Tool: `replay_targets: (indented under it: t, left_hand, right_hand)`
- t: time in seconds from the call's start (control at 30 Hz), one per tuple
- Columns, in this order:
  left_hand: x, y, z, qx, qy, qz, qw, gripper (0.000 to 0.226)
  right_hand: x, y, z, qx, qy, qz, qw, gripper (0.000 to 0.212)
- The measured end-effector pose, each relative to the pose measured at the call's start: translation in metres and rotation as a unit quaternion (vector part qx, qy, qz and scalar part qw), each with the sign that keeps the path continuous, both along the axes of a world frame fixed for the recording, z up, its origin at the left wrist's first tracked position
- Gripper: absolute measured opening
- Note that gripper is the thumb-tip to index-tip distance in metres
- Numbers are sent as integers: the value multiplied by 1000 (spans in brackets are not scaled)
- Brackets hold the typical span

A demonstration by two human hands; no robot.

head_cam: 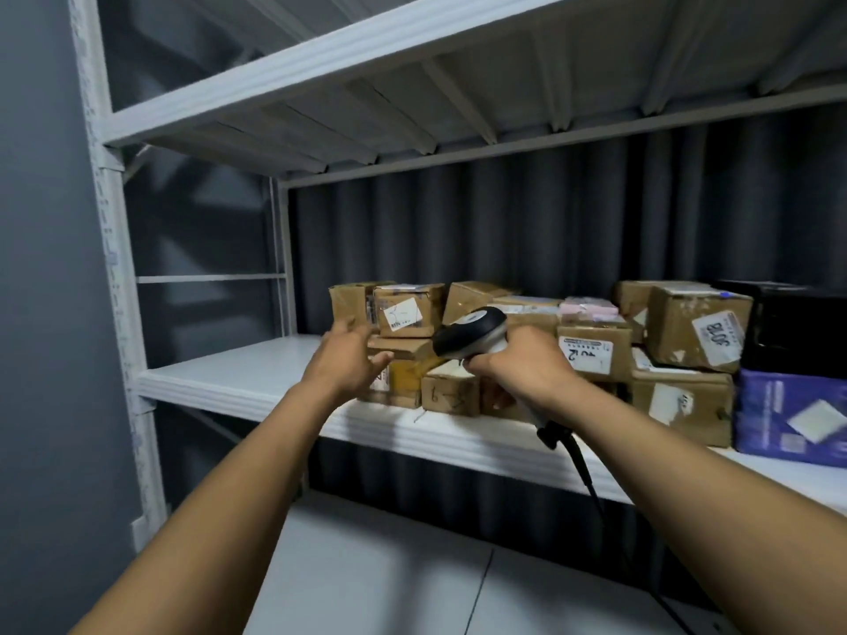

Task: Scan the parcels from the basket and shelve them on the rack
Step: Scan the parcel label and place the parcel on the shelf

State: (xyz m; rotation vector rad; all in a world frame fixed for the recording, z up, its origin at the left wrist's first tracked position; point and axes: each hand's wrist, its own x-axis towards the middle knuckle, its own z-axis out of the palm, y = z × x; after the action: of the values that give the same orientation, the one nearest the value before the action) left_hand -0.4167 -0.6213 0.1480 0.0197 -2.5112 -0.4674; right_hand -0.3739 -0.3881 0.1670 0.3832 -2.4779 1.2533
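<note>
A: What is the right hand doing?

B: Its fingers are curled round the grip of the scanner. The scanner's dark head points toward the left hand, and the cable drops away below the wrist.

A: And the left hand?

B: Its fingers are loosely spread and hold nothing, thumb out toward the scanner head. It is right at the parcels; I cannot tell whether it touches one.

A: Where do they lie?

B: Stacked on the rack shelf. A labelled box sits just above and beyond the left hand's fingers. A small box lies below the scanner, between both hands. More cartons run to the right of the right hand, ending at a purple bag under a black box.
</note>
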Motion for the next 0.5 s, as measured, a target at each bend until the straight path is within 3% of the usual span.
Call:
replay_targets:
  t: [0.27, 0.5]
  left_hand:
    - [70, 66, -50, -59, -41, -15, 997, 49]
    - [131, 131, -150, -91, -136, -43, 986, 39]
  right_hand:
    - [67, 64, -52, 39, -34, -28, 998, 19]
    - [130, 130, -130, 64, -96, -64, 991, 18]
